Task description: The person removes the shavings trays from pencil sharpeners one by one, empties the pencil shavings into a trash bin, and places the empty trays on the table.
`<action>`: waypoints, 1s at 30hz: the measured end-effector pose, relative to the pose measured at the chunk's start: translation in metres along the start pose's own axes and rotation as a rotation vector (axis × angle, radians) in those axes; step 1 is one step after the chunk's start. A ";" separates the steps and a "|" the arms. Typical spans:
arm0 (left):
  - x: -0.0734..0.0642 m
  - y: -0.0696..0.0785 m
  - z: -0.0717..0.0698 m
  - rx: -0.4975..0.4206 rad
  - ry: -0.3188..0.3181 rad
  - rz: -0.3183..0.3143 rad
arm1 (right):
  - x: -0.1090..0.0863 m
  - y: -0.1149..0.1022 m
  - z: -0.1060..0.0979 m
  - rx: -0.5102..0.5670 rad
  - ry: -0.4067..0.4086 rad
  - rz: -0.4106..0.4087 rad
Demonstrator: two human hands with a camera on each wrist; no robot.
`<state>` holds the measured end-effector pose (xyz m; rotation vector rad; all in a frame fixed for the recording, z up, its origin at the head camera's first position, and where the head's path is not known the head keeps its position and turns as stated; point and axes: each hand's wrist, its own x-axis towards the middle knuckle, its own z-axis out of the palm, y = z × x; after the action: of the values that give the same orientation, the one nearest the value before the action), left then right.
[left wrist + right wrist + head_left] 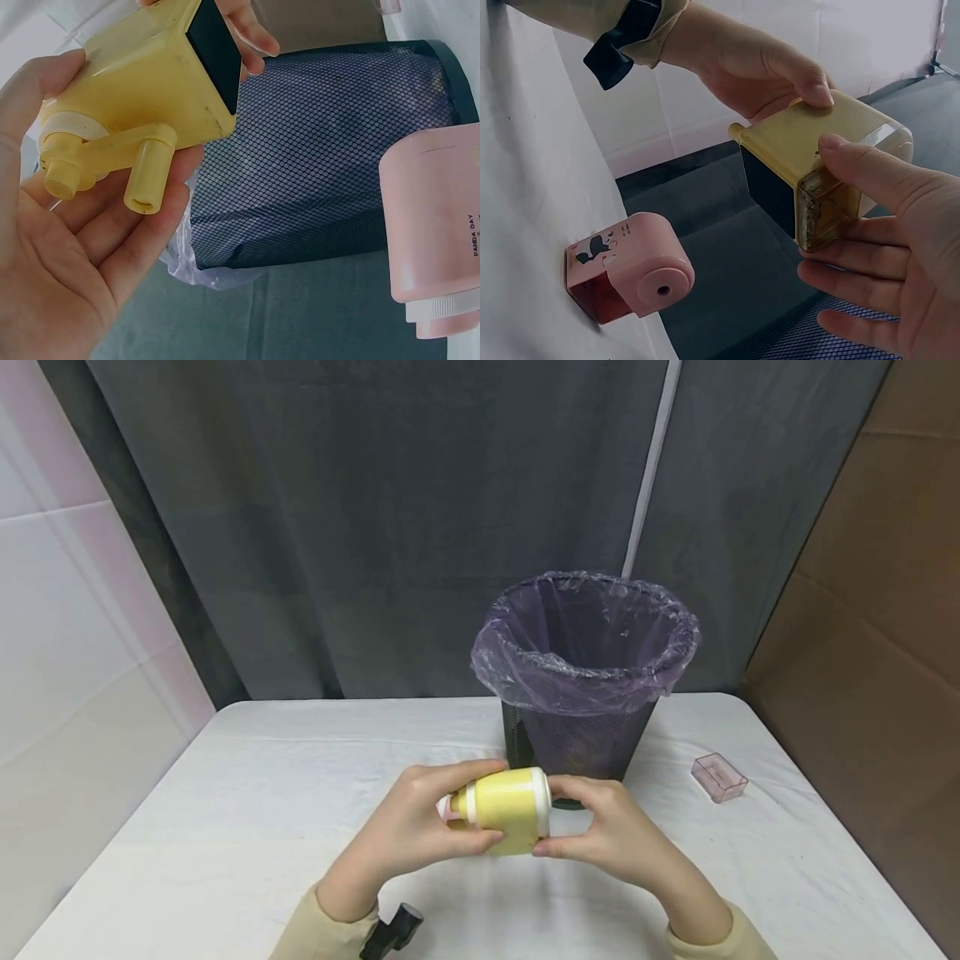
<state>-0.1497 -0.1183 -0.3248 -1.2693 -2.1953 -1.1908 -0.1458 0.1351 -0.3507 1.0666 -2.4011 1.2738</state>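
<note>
Both hands hold up a yellow crank pencil sharpener (510, 802), tipped on its side above the table. My left hand (408, 827) grips it near the crank end, thumb and fingers on opposite sides. The crank handle (152, 176) and black base pad (214, 56) show in the left wrist view. My right hand (611, 827) pinches the other end, its thumb laid along the body. Facing that palm is the amber see-through shavings compartment (831, 206). A pink pencil sharpener (634, 266) with a panda picture stands on the table, mostly hidden in the head view.
Just beyond the hands, a dark mesh waste bin (585, 739) stands with a purple plastic liner (502, 652) over its rim. A small clear pink box (720, 777) lies right of it on the white-covered table (187, 860). Grey curtain (375, 527) hangs behind.
</note>
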 end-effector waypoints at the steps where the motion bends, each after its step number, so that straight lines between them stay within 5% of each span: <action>1: 0.000 0.000 0.000 0.000 -0.002 0.008 | 0.000 0.000 0.000 0.005 -0.002 0.001; 30: 0.001 0.001 -0.002 -0.034 -0.034 0.074 | -0.002 0.002 -0.004 0.042 -0.028 -0.037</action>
<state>-0.1495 -0.1192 -0.3230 -1.3820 -2.1408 -1.1906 -0.1469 0.1399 -0.3506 1.1432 -2.3733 1.3103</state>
